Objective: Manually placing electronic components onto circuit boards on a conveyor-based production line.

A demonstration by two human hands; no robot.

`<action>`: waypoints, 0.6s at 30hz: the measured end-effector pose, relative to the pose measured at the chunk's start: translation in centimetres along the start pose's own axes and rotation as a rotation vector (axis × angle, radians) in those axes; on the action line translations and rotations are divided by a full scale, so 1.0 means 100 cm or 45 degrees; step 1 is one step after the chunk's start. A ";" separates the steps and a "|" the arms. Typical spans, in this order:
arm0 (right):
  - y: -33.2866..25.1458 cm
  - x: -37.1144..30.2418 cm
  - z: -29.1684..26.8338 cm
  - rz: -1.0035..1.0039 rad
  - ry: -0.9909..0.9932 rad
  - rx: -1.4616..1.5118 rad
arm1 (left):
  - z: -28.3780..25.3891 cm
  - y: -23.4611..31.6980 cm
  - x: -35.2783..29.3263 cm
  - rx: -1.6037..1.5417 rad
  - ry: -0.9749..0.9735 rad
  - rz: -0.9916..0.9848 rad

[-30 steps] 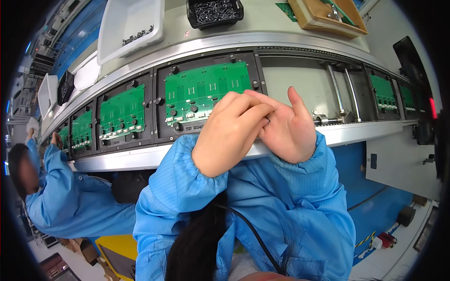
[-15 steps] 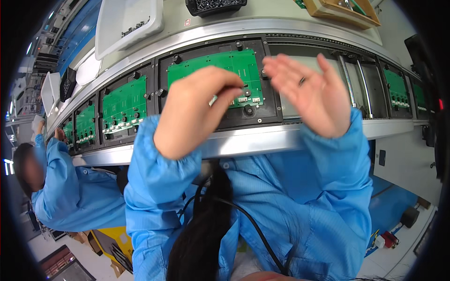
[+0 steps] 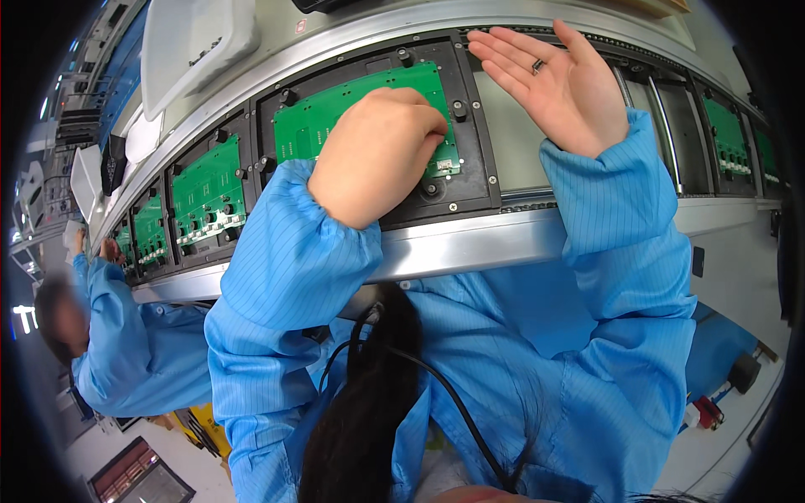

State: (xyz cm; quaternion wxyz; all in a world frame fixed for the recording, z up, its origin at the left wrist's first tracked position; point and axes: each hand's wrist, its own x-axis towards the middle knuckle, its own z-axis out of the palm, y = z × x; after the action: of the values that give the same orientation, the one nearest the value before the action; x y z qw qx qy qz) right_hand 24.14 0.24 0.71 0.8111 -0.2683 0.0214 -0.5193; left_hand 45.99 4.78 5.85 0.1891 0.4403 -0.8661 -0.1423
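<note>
My left hand (image 3: 381, 155) curls over the green circuit board (image 3: 323, 109); whether its fingers close on anything, I cannot tell. My right hand (image 3: 563, 92), spread wide, palm up, carries a small black component (image 3: 538, 66).

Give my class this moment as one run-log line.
left hand: bent over nearest green circuit board, grip hidden | right hand: open, palm up, small black component on it

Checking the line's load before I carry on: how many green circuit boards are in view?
6 green circuit boards: one partly covered by the left hand, three receding left, two beyond the right hand. More may be hidden at either end.
</note>
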 end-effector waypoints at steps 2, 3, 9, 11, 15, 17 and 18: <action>-0.003 0.009 0.028 0.036 0.367 -0.025 | 0.003 0.000 0.002 0.038 -0.026 -0.005; -0.004 0.014 0.043 0.055 0.549 -0.038 | 0.004 0.000 0.002 0.056 -0.036 -0.007; -0.006 0.007 0.045 0.042 0.583 -0.093 | 0.006 0.002 0.006 0.093 -0.076 0.003; -0.006 0.007 0.045 0.058 0.592 -0.063 | 0.006 0.003 0.005 0.100 -0.081 -0.002; -0.009 0.010 0.050 0.103 0.612 0.017 | 0.006 0.003 0.004 0.120 -0.084 -0.014; -0.010 0.012 0.058 0.107 0.671 0.006 | 0.007 0.002 0.004 0.130 -0.084 0.006; -0.010 0.012 0.062 0.108 0.701 0.000 | 0.007 0.002 0.004 0.135 -0.085 0.017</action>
State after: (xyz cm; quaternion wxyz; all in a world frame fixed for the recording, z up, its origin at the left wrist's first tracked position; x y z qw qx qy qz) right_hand 25.84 1.45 6.75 0.7959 -0.1161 0.2522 -0.5381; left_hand 45.28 4.60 5.39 0.1375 0.4391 -0.8811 -0.1093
